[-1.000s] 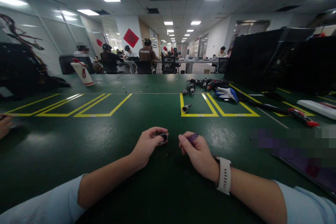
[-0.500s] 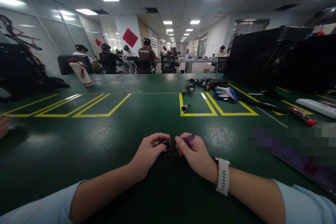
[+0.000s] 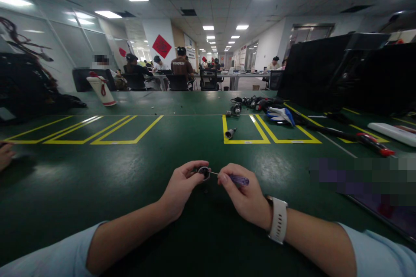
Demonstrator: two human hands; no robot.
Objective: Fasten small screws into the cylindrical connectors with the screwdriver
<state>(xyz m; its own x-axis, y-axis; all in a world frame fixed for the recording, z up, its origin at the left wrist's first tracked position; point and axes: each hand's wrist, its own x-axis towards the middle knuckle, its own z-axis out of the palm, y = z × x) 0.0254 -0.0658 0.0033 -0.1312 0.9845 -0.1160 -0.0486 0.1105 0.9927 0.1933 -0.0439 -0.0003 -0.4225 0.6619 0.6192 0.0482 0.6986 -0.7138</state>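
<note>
Between the thumb and fingers of my left hand [image 3: 182, 188] is a small dark round part with a metal rim [image 3: 204, 172], its open face turned toward me. My right hand [image 3: 243, 192] is closed on a screwdriver with a purple handle [image 3: 239, 180]. The thin shaft points left and its tip reaches the rim of the round part; whether it touches inside I cannot tell. A tiny dark piece [image 3: 206, 191] lies on the green table [image 3: 136, 199] just below the part.
A metal cone-shaped part [image 3: 230, 133] lies in a yellow-taped box. Behind it are several dark metal parts [image 3: 235, 109] and a blue-white glove [image 3: 280, 116]. A red-handled tool [image 3: 373, 143] and a tablet-like device [image 3: 383, 212] lie right. A cup [image 3: 101, 90] stands far left; another person's hand [image 3: 5, 156] is at the left edge.
The screwdriver has swung round in my right hand, so its shaft now points left at the round part. My left hand has tilted and slightly raised that part.
</note>
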